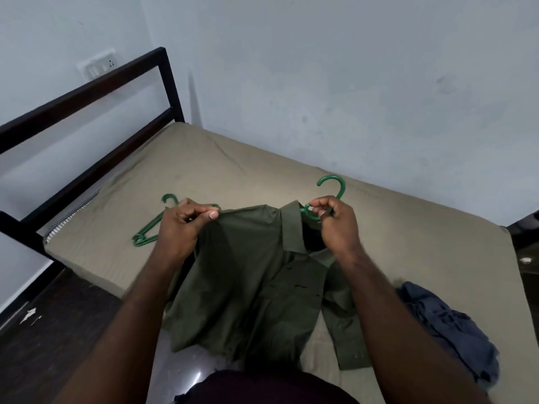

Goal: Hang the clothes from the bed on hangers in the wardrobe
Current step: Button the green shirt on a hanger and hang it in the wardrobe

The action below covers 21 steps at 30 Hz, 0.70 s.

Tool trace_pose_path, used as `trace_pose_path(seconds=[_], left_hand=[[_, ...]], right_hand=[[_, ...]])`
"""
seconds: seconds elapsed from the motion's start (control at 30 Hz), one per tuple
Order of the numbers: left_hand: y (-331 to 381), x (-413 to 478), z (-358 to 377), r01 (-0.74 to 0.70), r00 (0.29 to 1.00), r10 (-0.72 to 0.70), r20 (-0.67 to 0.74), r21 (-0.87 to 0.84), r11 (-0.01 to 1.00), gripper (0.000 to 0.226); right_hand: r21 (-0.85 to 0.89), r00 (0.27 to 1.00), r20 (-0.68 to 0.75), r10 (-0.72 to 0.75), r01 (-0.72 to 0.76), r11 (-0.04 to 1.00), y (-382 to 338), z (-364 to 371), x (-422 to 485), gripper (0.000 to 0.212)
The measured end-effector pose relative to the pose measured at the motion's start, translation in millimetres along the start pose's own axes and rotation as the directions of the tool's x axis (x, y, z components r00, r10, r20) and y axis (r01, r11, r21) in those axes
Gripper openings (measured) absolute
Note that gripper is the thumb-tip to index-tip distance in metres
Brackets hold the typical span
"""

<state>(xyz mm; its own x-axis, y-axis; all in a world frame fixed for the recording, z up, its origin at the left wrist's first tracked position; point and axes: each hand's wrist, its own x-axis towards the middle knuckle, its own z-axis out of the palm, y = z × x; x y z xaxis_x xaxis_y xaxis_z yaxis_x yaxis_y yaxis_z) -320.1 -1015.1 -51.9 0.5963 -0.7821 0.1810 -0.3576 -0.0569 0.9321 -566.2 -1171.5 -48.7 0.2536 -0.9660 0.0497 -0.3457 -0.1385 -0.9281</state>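
Head view: the olive shirt is held up over the bed, collar uppermost, with its shoulder line running left to right between the hands. The left hand pinches the shirt's shoulder edge. The right hand grips the neck of the green hanger, whose hook rises above the collar. The pinched shoulder probably still needs seating, and the left hand is nearer it. Spare hangers lie beyond that shoulder. A blue garment lies crumpled right of the shirt. No wardrobe is in view.
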Motion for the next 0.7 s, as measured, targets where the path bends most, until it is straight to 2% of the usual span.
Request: trace_pose_path(seconds=[0.1, 0.17, 0.23, 0.3, 0.37, 0.43, 0.5, 0.6, 0.63, 0.7], left_hand=[[5.7, -14.0, -3.4, 0.017, 0.990, -0.010, 0.143, -0.051, 0.999, 0.013], [7.8, -18.7, -7.7, 0.140, 0.952, -0.129, 0.278, -0.019, 0.990, 0.004], [7.4, -16.5, -10.4, 0.250, 0.904, -0.271, 0.330, 0.104, 0.963, 0.023], [5.3, -8.6, -11.2, 0.196, 0.932, -0.276, 0.235, 0.314, 0.929, 0.045], [11.1, 1.2, -7.1, 0.049, 0.974, -0.152, 0.167, 0.500, 0.865, 0.053], [29.4, 9.5, 2.9, 0.001, 0.957, -0.161, 0.240, 0.556, 0.831, 0.063], [49.7, 16.0, 22.0, 0.068, 0.868, -0.334, 0.368, 0.577, 0.814, 0.076], [60.1, 26.2, 52.2, 0.350, 0.649, -0.589, 0.481, 0.499, 0.793, 0.082], [59.1, 28.5, 59.6, 0.449, 0.594, -0.620, 0.513, 0.428, 0.784, 0.081], [55.2, 29.6, 70.2, 0.560, 0.553, -0.622, 0.555, 0.305, 0.770, 0.067]], right_hand=[[0.047, 0.996, -0.082, 0.041, -0.038, 0.998, 4.7, -10.3, 4.7, 0.036], [0.070, 0.996, -0.085, 0.034, -0.028, 0.997, 8.2, -10.5, 4.3, 0.037], [0.098, 0.998, -0.058, 0.007, -0.002, 0.995, 7.2, -6.8, 3.0, 0.039], [0.118, 1.000, -0.019, -0.014, 0.017, 0.993, 2.6, -2.9, 1.8, 0.037], [0.135, 0.999, 0.008, -0.045, 0.043, 0.990, -3.4, -0.9, 1.2, 0.037], [0.142, 0.995, 0.046, -0.090, 0.083, 0.986, -8.6, 3.3, -0.4, 0.039], [0.139, 0.988, 0.095, -0.125, 0.111, 0.984, -13.9, 9.6, -3.3, 0.038], [0.137, 0.972, 0.155, -0.175, 0.154, 0.979, -21.7, 21.6, -9.2, 0.038], [0.135, 0.966, 0.165, -0.198, 0.177, 0.975, -22.5, 25.2, -11.1, 0.040], [0.118, 0.954, 0.180, -0.241, 0.223, 0.968, -22.9, 29.6, -15.0, 0.042]])
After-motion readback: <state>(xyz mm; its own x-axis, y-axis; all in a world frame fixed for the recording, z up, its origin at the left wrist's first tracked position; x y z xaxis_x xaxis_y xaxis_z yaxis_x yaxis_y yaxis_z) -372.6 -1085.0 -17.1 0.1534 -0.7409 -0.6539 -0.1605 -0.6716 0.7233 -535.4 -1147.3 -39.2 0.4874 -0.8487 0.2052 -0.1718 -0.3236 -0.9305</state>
